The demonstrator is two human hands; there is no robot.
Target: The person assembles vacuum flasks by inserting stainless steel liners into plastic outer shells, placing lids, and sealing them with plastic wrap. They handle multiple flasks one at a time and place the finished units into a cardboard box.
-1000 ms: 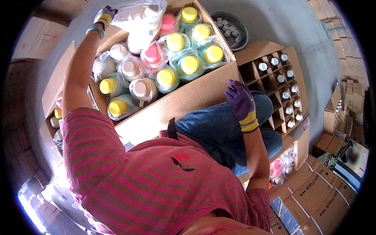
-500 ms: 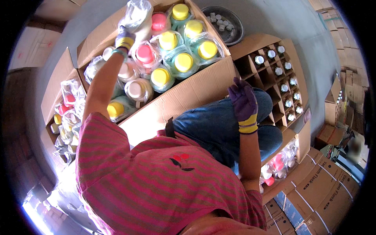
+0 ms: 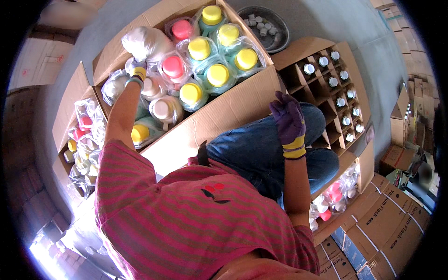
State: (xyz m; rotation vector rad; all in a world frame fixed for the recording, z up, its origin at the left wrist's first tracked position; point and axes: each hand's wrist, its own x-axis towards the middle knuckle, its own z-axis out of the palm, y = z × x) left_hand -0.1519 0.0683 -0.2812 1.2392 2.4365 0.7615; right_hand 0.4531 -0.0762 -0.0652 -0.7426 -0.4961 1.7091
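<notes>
My left hand [image 3: 136,69], in a purple and yellow glove, is closed at the near end of a white flask in a clear plastic bag [image 3: 148,44]. The bagged flask lies tilted over the far left of a large open carton [image 3: 210,109]; my fingers are partly hidden. Around it stand bagged flasks with yellow caps, such as one yellow cap [image 3: 199,49], pink ones like a pink cap [image 3: 173,66], and pale ones like a cream cap [image 3: 163,108]. My right hand [image 3: 290,120], gloved alike, hovers by my knee, empty, fingers loosely bent and apart.
Right of my knee, a divided carton [image 3: 318,88] holds several white-capped bottles. A dark round basin [image 3: 279,44] with small white pieces sits behind. Cartons of bagged flasks stand at left [image 3: 86,140] and lower right [image 3: 338,193]; strapped boxes [image 3: 382,224] lie beyond.
My left hand has moved toward me and slightly left, and the bagged white flask has come down with it from the carton's far edge. My right hand has barely moved.
</notes>
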